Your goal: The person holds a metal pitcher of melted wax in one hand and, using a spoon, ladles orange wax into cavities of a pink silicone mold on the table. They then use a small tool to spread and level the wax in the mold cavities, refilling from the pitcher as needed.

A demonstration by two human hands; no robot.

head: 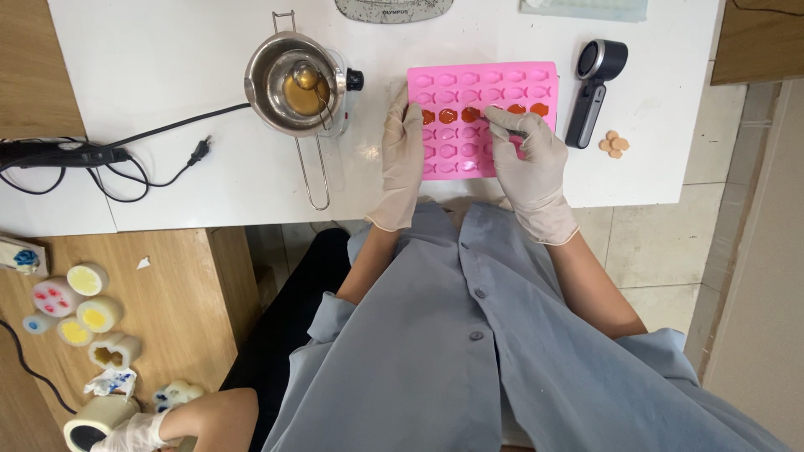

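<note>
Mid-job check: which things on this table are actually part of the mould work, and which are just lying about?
In use:
left hand steadying the pink mould
right hand with fingertips at the row of orange-filled cavities
metal melting pot holding amber liquid

Lying about:
black handheld device
small orange discs
black power cord

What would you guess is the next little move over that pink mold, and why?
Probably dip the thin tool in the right hand into the next unfilled cavity. One row of the pink mold holds orange filling, the other rows look empty, and the left hand steadies its edge.
</note>
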